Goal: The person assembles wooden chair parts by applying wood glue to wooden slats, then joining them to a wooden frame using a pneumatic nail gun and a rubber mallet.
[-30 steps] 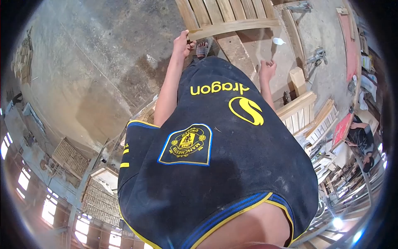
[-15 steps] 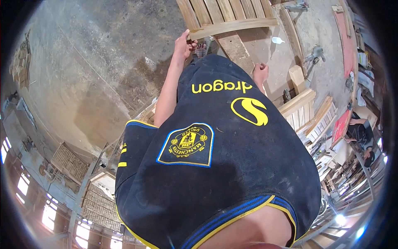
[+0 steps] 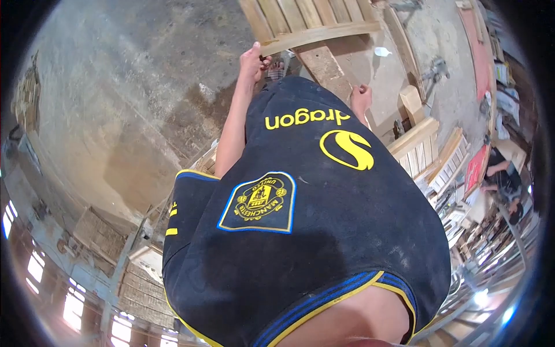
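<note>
In the head view, we find the slatted wooden panel (image 3: 310, 14) ahead of the person, running past the top edge. The left hand (image 3: 251, 63) is clamped on the left end of its near rail (image 3: 324, 36). The right hand (image 3: 361, 100) is apart from it, fingers curled; we cannot tell whether they grip anything. We judge the panel stiff, fairly heavy, best held at the rail ends.

My jersey (image 3: 370, 231) is black, with yellow "dragon" lettering (image 3: 306, 117) and a yellow emblem (image 3: 348, 151). Its crest (image 3: 258, 203) is yellow on black, edged in blue and white; blue stripes and yellow piping trim my collar (image 3: 347, 285). The slatted wooden panel (image 3: 318, 36) is pale tan, the concrete floor (image 3: 115, 104) blotchy grey-brown.
</note>
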A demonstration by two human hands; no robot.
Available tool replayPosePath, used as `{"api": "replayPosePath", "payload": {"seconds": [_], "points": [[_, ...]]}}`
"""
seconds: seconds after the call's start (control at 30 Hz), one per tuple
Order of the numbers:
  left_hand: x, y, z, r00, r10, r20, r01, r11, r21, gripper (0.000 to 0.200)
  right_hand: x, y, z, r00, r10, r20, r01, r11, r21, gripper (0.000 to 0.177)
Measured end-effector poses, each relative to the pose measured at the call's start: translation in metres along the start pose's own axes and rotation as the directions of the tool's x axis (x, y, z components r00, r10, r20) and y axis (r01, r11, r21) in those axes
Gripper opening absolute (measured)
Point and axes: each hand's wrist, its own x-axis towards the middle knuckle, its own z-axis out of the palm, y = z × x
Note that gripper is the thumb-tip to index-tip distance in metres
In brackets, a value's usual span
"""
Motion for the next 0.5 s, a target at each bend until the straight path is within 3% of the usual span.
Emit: {"api": "replayPosePath", "payload": {"seconds": [0.1, 0.13, 0.17, 0.2, 0.23, 0.33, 0.43, 0.5], "points": [[0.008, -0.005, -0.007, 0.999, 0.036, -0.001, -0.036, 0.999, 0.029, 0.030, 0.003, 0.015, 0.008, 0.998, 0.021, 0.056, -0.024, 0.998, 0.062, 0.041], [0.016, -0.010, -0.018, 0.996, 0.088, 0.030, -0.092, 0.968, 0.234, 0.030, -0.001, 0.017, 0.010, 1.000, 0.021, 0.014, -0.021, 0.998, 0.054, 0.041], [0.026, -0.014, -0.029, 0.998, 0.003, 0.070, -0.007, 0.998, 0.060, 0.031, -0.002, 0.008, 0.003, 0.999, 0.032, 0.017, -0.032, 0.999, -0.035, 0.040], [0.011, -0.003, -0.008, 0.999, -0.002, -0.044, 0.008, 0.991, 0.131, 0.031, -0.007, -0.003, -0.005, 0.999, 0.033, 0.009, -0.033, 0.999, -0.026, 0.040], [0.014, -0.004, -0.012, 1.000, 0.004, 0.028, -0.008, 0.987, 0.161, 0.032, -0.007, -0.007, -0.008, 0.999, 0.050, -0.008, -0.050, 0.997, -0.056, 0.038], [0.009, -0.002, -0.003, 0.998, 0.007, 0.055, -0.017, 0.982, 0.186, 0.035, -0.004, 0.012, 0.006, 0.989, -0.030, -0.146, 0.032, 0.999, 0.008, 0.037], [0.007, 0.001, 0.000, 0.999, 0.038, 0.007, -0.039, 0.959, 0.281, 0.042, -0.008, 0.011, 0.004, 0.991, -0.014, -0.134, 0.024, 0.997, 0.073, 0.037], [0.005, 0.001, 0.001, 0.998, 0.058, -0.004, -0.055, 0.973, 0.225, 0.039, -0.011, 0.008, 0.001, 0.993, -0.005, -0.114, 0.017, 0.994, 0.104, 0.037]]}}
